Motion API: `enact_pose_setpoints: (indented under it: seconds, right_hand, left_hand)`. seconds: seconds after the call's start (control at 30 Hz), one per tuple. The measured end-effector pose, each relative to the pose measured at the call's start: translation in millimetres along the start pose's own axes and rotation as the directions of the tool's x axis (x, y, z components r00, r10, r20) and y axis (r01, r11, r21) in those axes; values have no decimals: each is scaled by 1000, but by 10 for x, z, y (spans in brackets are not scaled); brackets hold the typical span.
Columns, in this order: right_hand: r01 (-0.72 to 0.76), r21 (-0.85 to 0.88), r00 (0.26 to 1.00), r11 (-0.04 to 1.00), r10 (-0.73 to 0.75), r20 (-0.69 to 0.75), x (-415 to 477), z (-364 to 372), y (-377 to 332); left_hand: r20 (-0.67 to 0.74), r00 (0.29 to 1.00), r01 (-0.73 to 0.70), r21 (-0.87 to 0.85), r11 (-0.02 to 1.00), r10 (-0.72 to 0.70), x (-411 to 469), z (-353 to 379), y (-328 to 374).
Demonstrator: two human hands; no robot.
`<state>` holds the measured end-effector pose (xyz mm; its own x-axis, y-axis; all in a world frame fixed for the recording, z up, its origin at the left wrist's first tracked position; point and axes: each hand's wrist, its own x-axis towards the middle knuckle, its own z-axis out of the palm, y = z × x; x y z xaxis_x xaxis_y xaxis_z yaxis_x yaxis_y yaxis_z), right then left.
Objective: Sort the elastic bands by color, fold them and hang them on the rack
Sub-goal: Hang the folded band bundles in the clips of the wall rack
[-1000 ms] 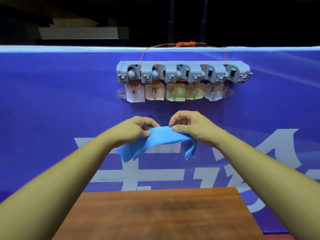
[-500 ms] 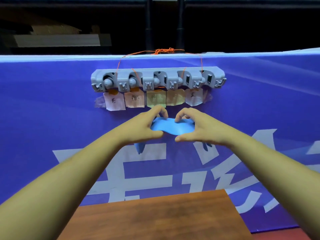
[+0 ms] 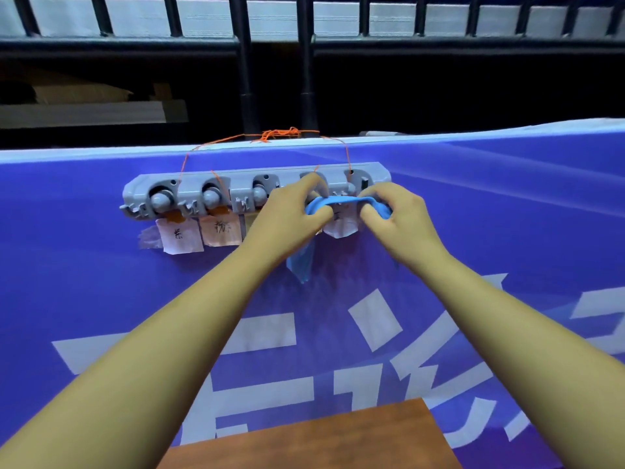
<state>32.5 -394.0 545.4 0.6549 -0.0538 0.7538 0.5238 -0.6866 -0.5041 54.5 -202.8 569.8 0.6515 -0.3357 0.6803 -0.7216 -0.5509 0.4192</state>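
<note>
Currently, my left grip (image 3: 287, 214) and my right grip (image 3: 399, 225) each hold the light-blue flat elastic band (image 3: 341, 200), with fingers and thumb curled round it. The band is stretched roughly level between the two grips. It lies directly in front of the right-hand end of the grey plastic rack with round rollers (image 3: 209, 184). I cannot tell whether it touches a hook there. One loose tail of the band hangs down below my left grip. The rack hangs by a thin orange string (image 3: 280, 133) against a blue fabric banner with white lettering (image 3: 101, 282). Small handwritten paper labels (image 3: 182, 236) are taped just beneath the rack, and my grips cover some of them. A brown wooden worktop (image 3: 321, 441) lies at the lower edge of the view, between my forearms.
</note>
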Motion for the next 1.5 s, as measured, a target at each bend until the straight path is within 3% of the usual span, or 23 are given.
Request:
enact_pose_setpoints:
  seconds: [0.17,0.37,0.57,0.8,1.0,1.13,1.33,1.5]
  right_hand:
    - [-52,80,996,995,57,-63,138,83,47]
    - [1,129,993,992,15,-121,198,132,39]
    - [-20,-115,1000,993,17,-25,142,250,290]
    - [-33,-45,995,998,29,-98,104,222,340]
    - [-27,-29,1000,999,27,5,27,311,405]
    - [-19,41,999,999,21,-46,17,282,371]
    - [15,-25,1000,1000,-16,-10,33,287,415]
    - [-35,45,999,998,34,22,-148,352,434]
  left_hand:
    - [-112,993,-4,200,980,27,144,169,24]
    - [-238,971,22,110,994,4,193,222,66]
    - [-101,994,65,340,938,-32,202,392,-22]
    - [-220,975,25,231,973,27,116,494,-84]
    - [-87,996,33,207,978,-15,65,571,-108]
    - [-81,996,60,218,974,-44,3,607,-171]
    - [-145,988,85,252,964,-49,-85,627,-166]
    - [-71,996,68,98,993,-62,-183,634,-201]
